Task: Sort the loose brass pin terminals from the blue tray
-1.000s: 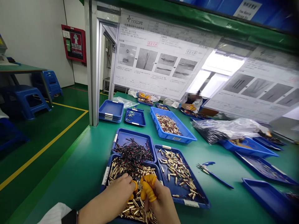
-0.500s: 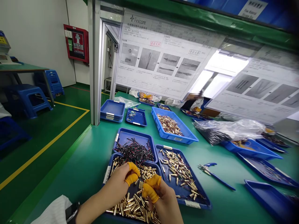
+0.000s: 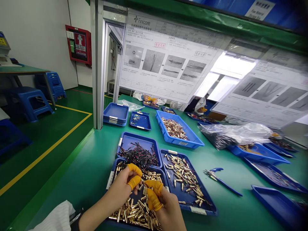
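My left hand (image 3: 125, 183) and my right hand (image 3: 165, 200) are close together over a blue tray (image 3: 110, 180) of brass-coloured metal tubes (image 3: 136, 210). Yellow finger cots cover the thumb and forefinger of each. Both hands are closed in a pinch, with the fingertips almost meeting; whatever lies between them is too small and hidden to make out. Just beyond, another blue tray (image 3: 127, 138) holds a heap of thin dark wired parts (image 3: 139, 155). To the right, a third blue tray (image 3: 178, 192) carries brass tubes with dark wires (image 3: 184, 173).
Blue-handled pliers (image 3: 222, 183) lie on the green table right of the trays. Farther back are a light blue bin (image 3: 192, 141) of brass parts, stacked trays (image 3: 115, 112) and a plastic bag (image 3: 235, 133). Printed sheets (image 3: 166, 64) hang overhead. Co-workers' hands (image 3: 151, 99) show across the table.
My left hand has shifted slightly left and up, its fingers curling more. My right hand's fingertips have moved slightly left. The trays have stayed put.
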Demonstrator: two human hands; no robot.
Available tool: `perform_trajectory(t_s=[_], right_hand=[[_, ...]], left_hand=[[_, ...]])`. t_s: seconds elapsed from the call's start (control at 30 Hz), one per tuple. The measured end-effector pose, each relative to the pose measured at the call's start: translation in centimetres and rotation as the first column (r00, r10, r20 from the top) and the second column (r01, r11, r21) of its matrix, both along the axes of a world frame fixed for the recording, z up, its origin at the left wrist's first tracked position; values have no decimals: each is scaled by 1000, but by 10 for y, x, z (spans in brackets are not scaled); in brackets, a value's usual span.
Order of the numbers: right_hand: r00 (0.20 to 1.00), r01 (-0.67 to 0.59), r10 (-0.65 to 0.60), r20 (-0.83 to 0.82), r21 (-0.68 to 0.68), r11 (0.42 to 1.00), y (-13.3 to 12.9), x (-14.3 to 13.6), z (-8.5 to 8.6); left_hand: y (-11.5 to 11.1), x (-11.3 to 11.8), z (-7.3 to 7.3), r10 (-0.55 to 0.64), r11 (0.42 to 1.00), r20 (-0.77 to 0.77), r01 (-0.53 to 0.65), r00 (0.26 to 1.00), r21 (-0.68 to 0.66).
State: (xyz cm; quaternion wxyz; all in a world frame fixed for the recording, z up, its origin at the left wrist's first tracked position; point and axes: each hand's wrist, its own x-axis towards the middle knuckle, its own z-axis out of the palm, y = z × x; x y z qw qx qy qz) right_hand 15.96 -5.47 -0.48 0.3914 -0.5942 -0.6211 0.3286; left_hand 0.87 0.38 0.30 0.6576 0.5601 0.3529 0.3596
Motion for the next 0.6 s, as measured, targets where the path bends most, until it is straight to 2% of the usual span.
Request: perform_trajectory(t_s=[0.23,0.37,0.43,0.53,0.6], right_hand=[[999,33,-34,37,20,999,4,0,-7],[998,29,-34,53,92,995,4,-1,-12],[998,36,-40,41,98,995,3,-1,-12],[1000,2,-1,24,-23,1000,4,2,-12],[998,-23,26,54,-64,998,5,6,-12]], left_hand=[[0,-1,-2,-8,1000,-49,8,999,2],[-3,-2,1,16,990,-205,13,979,137],[-5,-2,2,7,985,-235,34,972,171],[-5,-1,2,-43,987,-222,75,974,141],[-5,0,1,-26,990,-226,57,974,129]])
